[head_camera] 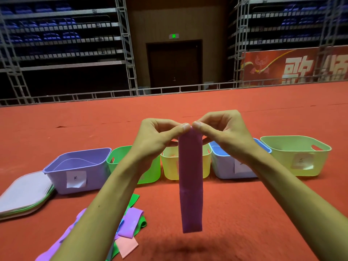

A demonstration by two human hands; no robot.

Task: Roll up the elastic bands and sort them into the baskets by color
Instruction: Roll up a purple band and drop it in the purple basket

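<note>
Baskets are standing in a row on the red carpet [263, 213]: a purple basket [56, 178] at the left, then a green basket [114, 153], a yellow basket [169, 170], a blue basket [222, 168] and a pale green basket [282, 159] at the right. A white paper label [76, 178] is sticking on the front of the purple one, and similar labels are showing on the blue and the pale green ones. A stack of flat lids [24, 194] is lying just beside the purple basket, at its left. A pile of loose bands [130, 223] in purple, green and pink is lying on the carpet near the person, partly under the left forearm.

The two forearms and the hanging band are covering parts of the green, yellow and blue baskets, so their insides are mostly hidden.

The left hand [158, 140] and the right hand [226, 132] are raised side by side above the row of baskets. Each one is pinching the top edge of the purple band [190, 181] between thumb and forefinger, with the other fingers curled in. The thumb tips are almost touching each other. The band is hanging straight down from the pinch, flat and unrolled, in front of the yellow basket, and its lower end is hanging free above the carpet.
</note>
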